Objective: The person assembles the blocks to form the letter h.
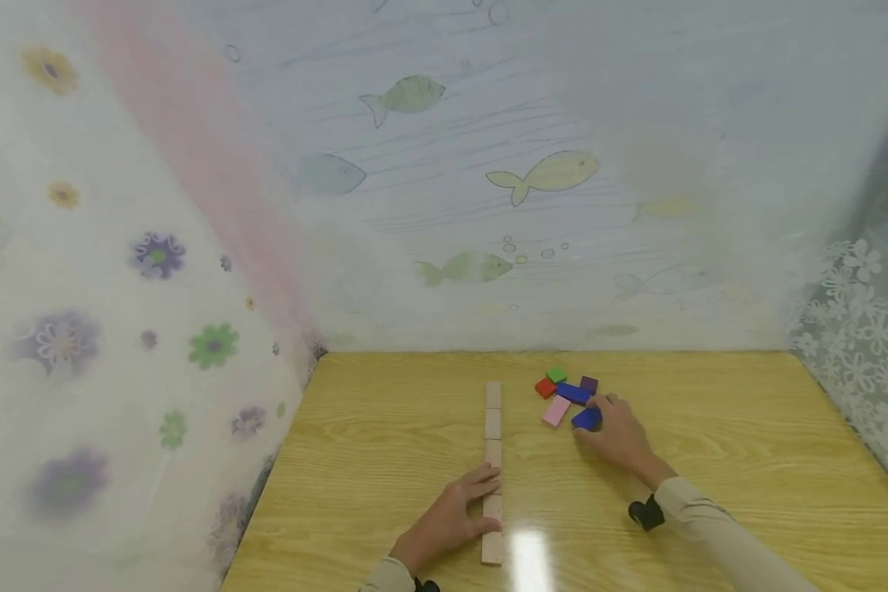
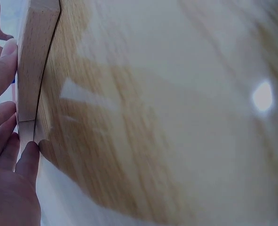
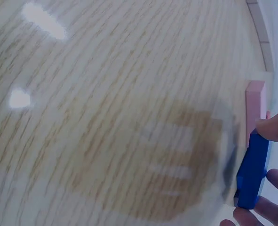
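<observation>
A straight row of plain wooden blocks (image 1: pixel 492 423) runs front to back along the table. My left hand (image 1: pixel 447 520) rests against its near part, thumb and fingers touching the blocks' side; in the left wrist view the fingertips (image 2: pixel 27 157) lie along the wood (image 2: pixel 35 70). With my right hand (image 1: pixel 623 434) I pinch a blue block (image 1: pixel 586 419) between thumb and fingers, and the right wrist view shows this blue block (image 3: pixel 254 165) close to the tabletop. Beside it lie a pink block (image 1: pixel 557 411) and another blue block (image 1: pixel 573 395).
Red (image 1: pixel 545 388), green (image 1: pixel 557 375) and purple (image 1: pixel 589 385) blocks lie in the same small group, right of the row. Behind the wood-grain table (image 1: pixel 385 403) stands a wall (image 1: pixel 429 205) with fish pictures; a flowered panel (image 1: pixel 118 329) borders the left side.
</observation>
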A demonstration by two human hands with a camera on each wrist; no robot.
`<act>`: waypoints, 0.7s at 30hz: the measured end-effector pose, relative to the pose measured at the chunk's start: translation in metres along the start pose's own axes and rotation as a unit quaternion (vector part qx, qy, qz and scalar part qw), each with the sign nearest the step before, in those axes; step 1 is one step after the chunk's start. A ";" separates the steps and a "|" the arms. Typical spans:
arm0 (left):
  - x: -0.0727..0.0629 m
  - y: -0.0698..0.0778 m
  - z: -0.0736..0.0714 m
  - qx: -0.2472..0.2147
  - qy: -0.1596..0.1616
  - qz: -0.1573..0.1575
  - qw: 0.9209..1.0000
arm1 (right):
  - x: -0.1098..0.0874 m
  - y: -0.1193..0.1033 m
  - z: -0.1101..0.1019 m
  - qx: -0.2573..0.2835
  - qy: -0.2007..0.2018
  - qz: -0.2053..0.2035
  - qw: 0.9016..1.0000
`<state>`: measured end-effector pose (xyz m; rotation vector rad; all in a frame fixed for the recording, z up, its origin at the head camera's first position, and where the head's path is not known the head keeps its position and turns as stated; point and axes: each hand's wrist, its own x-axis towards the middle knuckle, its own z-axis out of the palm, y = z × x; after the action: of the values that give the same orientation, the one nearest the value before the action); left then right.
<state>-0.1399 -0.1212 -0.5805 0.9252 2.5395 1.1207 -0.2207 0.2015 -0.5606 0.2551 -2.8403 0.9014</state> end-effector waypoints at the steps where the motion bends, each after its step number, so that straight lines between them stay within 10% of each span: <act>1: 0.000 0.000 0.000 0.000 0.000 -0.002 1.000 | 0.000 -0.001 -0.001 0.000 0.000 -0.002 1.000; 21: 0.001 -0.006 0.004 -0.003 0.008 0.011 1.000 | -0.016 -0.018 -0.021 0.021 0.011 -0.054 0.998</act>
<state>-0.1416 -0.1214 -0.5877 0.9492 2.5426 1.1470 -0.1995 0.2011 -0.5369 0.3978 -2.7591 0.9348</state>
